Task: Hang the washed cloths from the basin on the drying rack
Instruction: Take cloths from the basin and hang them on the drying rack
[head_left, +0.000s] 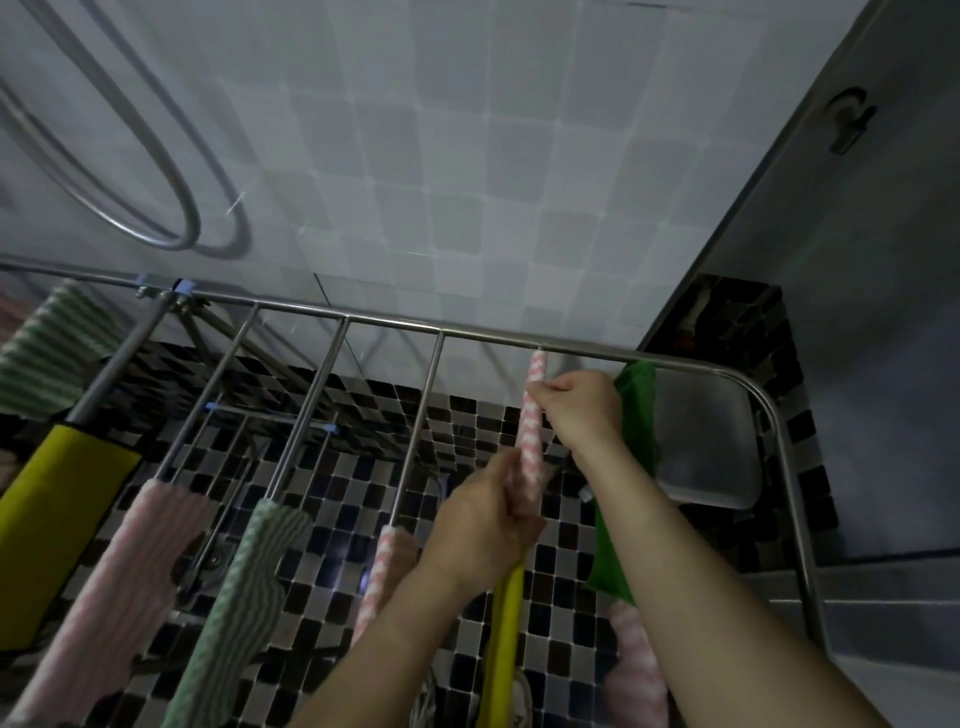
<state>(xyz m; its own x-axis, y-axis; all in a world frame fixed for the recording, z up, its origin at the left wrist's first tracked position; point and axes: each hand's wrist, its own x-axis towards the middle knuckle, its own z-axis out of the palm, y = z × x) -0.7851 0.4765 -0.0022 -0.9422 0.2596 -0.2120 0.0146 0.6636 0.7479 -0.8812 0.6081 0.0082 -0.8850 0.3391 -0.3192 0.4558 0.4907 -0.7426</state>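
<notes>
Near edge, left to right, rods of the drying rack (483, 339) carry hung cloths: broad yellow cloth (57, 525), pale pink cloth (119, 587), green-striped cloth (239, 597), narrow pink zigzag cloth (382, 571). On the next rod right, a yellow strip (506, 639) sits nearest; just beyond it lies the work piece, a pink-and-white cloth (532, 426), bunched along the rod up to the far rail. Left hand (483, 512) is closed around its near end; right hand (576, 410) pinches it farther up, fingers curled on the fabric. Under the right forearm a green cloth (639, 410) hangs on the rightmost rod, with a blurred pink cloth (636, 670) nearer on that side. Judgement: step in hand is spreading and straightening this cloth on its rod, most of the task apparently done. Next move likely calls for drawing the hands apart along the rod so the cloth lies flat, without crowding the yellow strip. Beyond the rack's right corner, the grey basin (711, 452) rests on the floor; contents cannot be made out. Floor (337, 467) is dark mosaic tile. Far wall (467, 182) is pale checked tile; shower hose (171, 218) loops at upper left.
</notes>
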